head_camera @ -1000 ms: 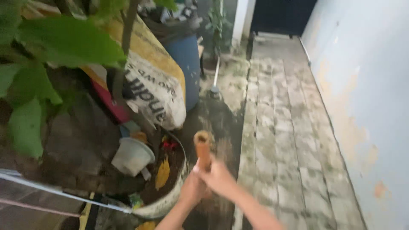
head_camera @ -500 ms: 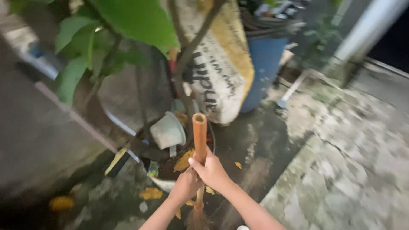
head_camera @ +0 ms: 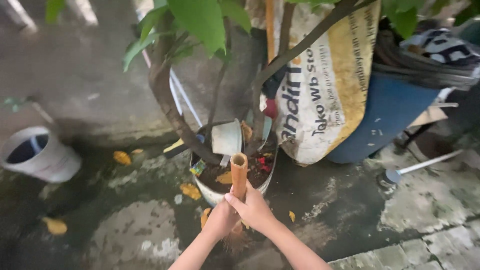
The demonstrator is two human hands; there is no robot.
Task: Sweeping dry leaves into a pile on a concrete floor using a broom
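Observation:
Both hands grip a brown bamboo broom handle (head_camera: 239,172) that stands nearly upright in front of me. My right hand (head_camera: 254,210) wraps the handle higher up. My left hand (head_camera: 222,220) holds it just below. The broom's bristles (head_camera: 233,243) touch the wet concrete ground beneath my hands. Directly behind the handle stands a white plant pot (head_camera: 215,192) filled with soil, a small tree, an overturned pale cup (head_camera: 226,137) and bits of litter.
A printed yellow-and-white sack (head_camera: 325,85) leans on a blue barrel (head_camera: 385,120) at the right. A white bucket (head_camera: 37,155) lies at the left. Yellow fallen leaves (head_camera: 190,190) dot the ground. A white-handled tool (head_camera: 420,165) lies at the right; green leaves (head_camera: 200,20) hang overhead.
My view has swung left and downward, bringing the plant pot to the centre and the white bucket into sight. Both hands keep their grip on the broom handle.

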